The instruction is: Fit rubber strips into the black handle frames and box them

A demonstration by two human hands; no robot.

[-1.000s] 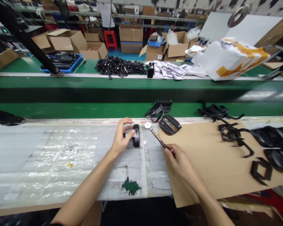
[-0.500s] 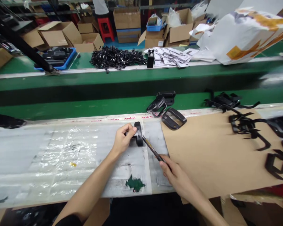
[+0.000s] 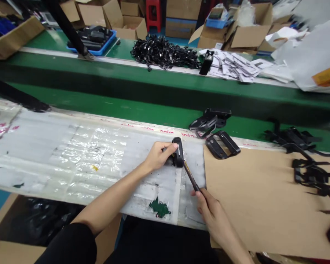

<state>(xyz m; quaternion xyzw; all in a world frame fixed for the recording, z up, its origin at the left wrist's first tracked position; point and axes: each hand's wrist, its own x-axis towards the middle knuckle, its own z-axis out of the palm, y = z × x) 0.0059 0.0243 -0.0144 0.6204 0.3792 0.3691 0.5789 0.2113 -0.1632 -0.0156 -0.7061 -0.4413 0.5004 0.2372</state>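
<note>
head view: left hand (image 3: 159,156) pinches a small black plastic part (image 3: 178,157) against the plastic-covered bench (image 3: 71,146). right hand (image 3: 209,209) grips a thin tool (image 3: 191,177), its tip touching the part, beside a brown cardboard sheet (image 3: 258,194).

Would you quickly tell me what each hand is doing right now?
Left hand: closed on the black plastic part, holding it on the bench.
Right hand: closed on the thin tool, its tip at that part.
</note>
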